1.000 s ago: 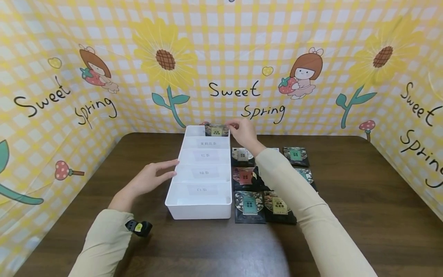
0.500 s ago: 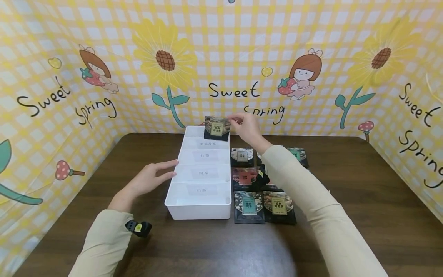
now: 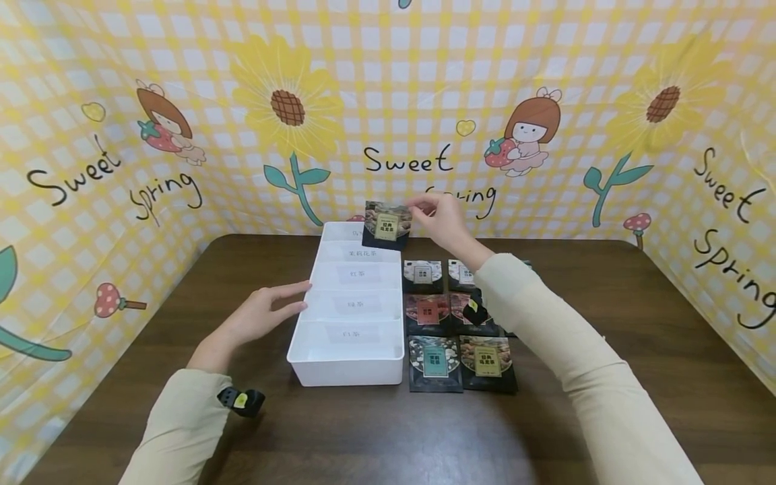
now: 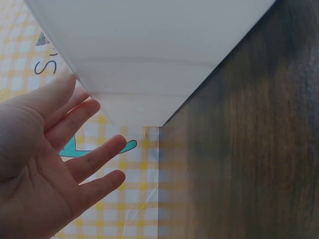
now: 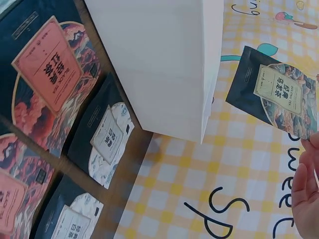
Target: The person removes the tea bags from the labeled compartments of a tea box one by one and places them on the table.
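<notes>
A dark tea sachet point(image 3: 386, 226) with a yellow-green label hangs over the far end of the white divided box point(image 3: 345, 370). My right hand point(image 3: 447, 221) pinches this sachet by its upper right corner. In the right wrist view the oolong tea sachet point(image 5: 274, 92) is seen beside the box's far end, with my fingertips at its corner. My left hand point(image 3: 261, 313) rests its fingertips on the box's left rim. Seen from the left wrist, the fingers point(image 4: 99, 154) are spread and fairly straight, touching the box wall point(image 4: 149, 45) near its top edge.
Right of the box several sachets lie in rows on the brown table point(image 3: 364, 438): white-label ones point(image 3: 423, 274), red ones point(image 3: 427, 311), a teal one point(image 3: 435, 362) and a yellow one point(image 3: 488, 362). My right sleeve point(image 3: 576, 337) hides others. A patterned cloth point(image 3: 388, 87) stands behind.
My right hand has lifted the sachet up out of the box's far compartment and drawn it slightly to the right and nearer. The left hand stays at the rim.
</notes>
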Available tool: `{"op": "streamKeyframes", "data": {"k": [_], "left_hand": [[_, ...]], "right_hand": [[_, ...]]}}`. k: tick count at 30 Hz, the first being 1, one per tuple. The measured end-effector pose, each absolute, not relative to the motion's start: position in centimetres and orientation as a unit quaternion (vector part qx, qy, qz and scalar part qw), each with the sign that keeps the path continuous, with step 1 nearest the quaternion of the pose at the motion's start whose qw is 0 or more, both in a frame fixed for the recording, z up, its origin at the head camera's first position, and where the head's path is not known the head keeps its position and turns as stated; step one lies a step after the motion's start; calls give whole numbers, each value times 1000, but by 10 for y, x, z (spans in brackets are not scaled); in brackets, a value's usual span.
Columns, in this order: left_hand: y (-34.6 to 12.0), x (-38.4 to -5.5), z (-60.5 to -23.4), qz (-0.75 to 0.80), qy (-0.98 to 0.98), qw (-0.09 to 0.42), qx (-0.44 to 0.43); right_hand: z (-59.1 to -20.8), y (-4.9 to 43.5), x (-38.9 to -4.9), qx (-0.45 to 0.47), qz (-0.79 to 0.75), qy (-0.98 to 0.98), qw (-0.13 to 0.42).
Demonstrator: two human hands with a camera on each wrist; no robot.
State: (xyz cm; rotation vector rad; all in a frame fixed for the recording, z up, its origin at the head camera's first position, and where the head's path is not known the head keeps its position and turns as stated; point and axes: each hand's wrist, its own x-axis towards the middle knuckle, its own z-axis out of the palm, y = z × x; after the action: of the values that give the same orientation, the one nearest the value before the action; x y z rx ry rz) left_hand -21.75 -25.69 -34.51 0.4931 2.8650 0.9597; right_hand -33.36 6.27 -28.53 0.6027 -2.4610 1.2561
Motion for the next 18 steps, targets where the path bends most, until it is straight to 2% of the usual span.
{"op": "streamKeyframes", "data": {"k": [18], "left_hand": [[-259,-220,-349,312,935,33,168]], "right_hand": [[-283,98,-320,205,434,-864,150]]}}
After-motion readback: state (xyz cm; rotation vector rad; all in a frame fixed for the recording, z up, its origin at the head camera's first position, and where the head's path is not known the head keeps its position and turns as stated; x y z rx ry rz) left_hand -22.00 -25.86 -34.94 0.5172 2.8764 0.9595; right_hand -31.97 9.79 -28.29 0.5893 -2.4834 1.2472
